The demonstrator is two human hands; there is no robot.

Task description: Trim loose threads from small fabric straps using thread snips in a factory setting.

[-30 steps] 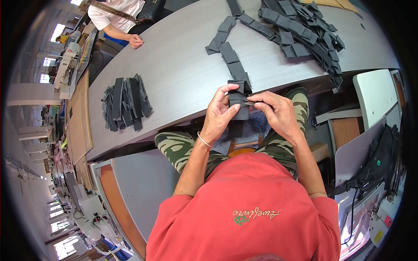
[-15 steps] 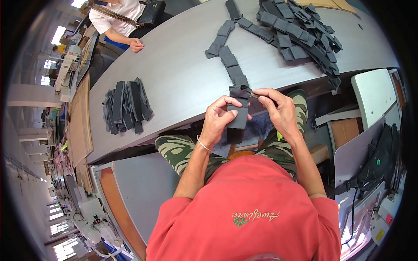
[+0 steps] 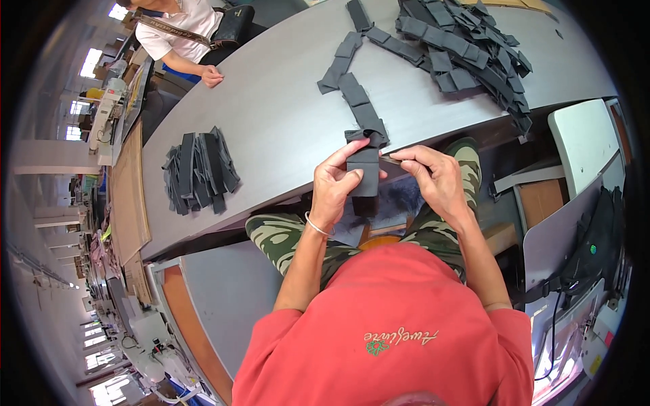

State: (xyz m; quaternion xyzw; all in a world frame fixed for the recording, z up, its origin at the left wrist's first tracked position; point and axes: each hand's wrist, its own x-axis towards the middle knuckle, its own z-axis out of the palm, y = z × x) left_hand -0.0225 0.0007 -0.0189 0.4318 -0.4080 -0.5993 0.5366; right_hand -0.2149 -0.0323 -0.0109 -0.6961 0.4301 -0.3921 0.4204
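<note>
My left hand [image 3: 330, 188] pinches a dark grey fabric strip [image 3: 365, 174] between thumb and fingers, over the table's near edge. The strip is stitched into flat folded segments, and its lower end hangs down above my lap. Beyond the hand it meets a chain of joined grey pieces [image 3: 359, 101] lying across the tabletop. Just right of the strip, my right hand [image 3: 439, 181] is closed on a small thin metal tool [image 3: 389, 160]. The tool's tip points at the strip's edge; whether they touch I cannot tell. The tool's exact kind is mostly hidden by the fingers.
A large heap of similar grey pieces [image 3: 467, 57] lies at the far right of the grey table [image 3: 277, 115]. Loose grey strips [image 3: 201, 169] are bunched at the left. Another person's hand [image 3: 212, 76] rests at the far left edge. A white panel [image 3: 579, 145] stands at right.
The strip in my left hand has shifted slightly left. My right hand has moved the metal tool a little lower, from the strip's upper fold to beside its edge.
</note>
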